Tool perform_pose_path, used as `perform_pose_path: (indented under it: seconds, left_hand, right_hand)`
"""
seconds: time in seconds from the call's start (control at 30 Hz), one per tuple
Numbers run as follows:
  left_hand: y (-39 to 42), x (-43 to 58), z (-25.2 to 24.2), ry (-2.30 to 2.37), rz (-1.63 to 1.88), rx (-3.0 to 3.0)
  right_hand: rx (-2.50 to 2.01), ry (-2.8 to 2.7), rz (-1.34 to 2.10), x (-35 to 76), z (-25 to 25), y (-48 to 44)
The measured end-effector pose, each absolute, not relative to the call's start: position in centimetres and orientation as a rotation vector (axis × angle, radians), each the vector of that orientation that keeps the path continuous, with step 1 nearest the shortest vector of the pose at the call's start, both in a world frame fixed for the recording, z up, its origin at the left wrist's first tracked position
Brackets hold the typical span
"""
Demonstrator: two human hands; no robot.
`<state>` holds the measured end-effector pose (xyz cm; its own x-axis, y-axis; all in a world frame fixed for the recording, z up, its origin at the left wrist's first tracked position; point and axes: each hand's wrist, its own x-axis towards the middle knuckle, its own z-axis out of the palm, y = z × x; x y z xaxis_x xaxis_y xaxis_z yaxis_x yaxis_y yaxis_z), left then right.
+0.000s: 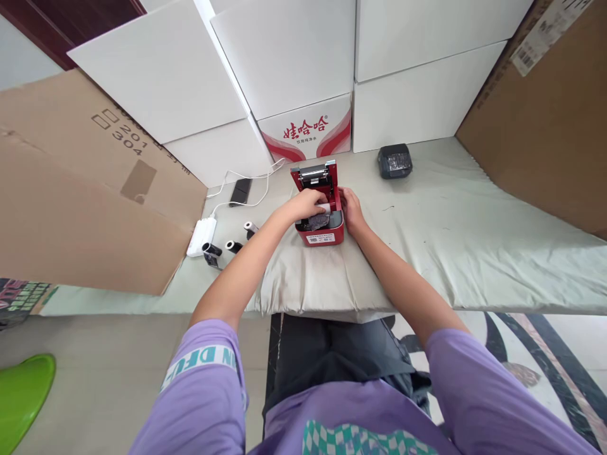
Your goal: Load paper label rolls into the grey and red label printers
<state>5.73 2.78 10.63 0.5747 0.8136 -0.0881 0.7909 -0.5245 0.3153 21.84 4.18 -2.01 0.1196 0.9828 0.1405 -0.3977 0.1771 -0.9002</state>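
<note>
A red printer (322, 238) stands on the covered table with its lid (314, 177) raised and tilted back. My left hand (310, 203) reaches into the open compartment, its fingers curled on a white paper roll (325, 208). In front of these fingers, inside the printer, lies a dark grey crumpled-looking piece (318, 221); what it is I cannot make out. My right hand (350, 207) rests against the printer's right side, fingers bent round its wall and partly hidden behind it. A white label is on the printer's front.
Several small rolls (233, 246) stand left of my left forearm. Farther left are a white power strip (202, 236), a white cable and a black phone-like slab (240, 191). A dark block (395, 161) sits at the back right. Cardboard (95, 189) and white boxes (303, 57) enclose the table.
</note>
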Motion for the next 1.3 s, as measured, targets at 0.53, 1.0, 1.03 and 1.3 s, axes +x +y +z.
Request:
perform_pose_path:
  seconds: [0.53,1.0,1.03,1.3]
  left_hand:
    - [0.7,4.9,13.9,1.61,0.846,2.519]
    - [-4.7,4.7,10.1,1.64,0.775,2.396]
    - [-4.8,4.7,9.9,1.638,0.786,2.405]
    - [-5.0,4.9,9.5,1.591,0.778,2.465]
  right_hand:
    - [-0.826,-0.894,1.201,21.8,-2.0,4.1]
    - [-0.835,-0.915,1.204,21.8,-2.0,3.9]
    - [-0.842,-0.916,1.203,21.8,-1.9,3.9]
    - [-0.848,-0.935,1.177,21.7,-1.6,3.5]
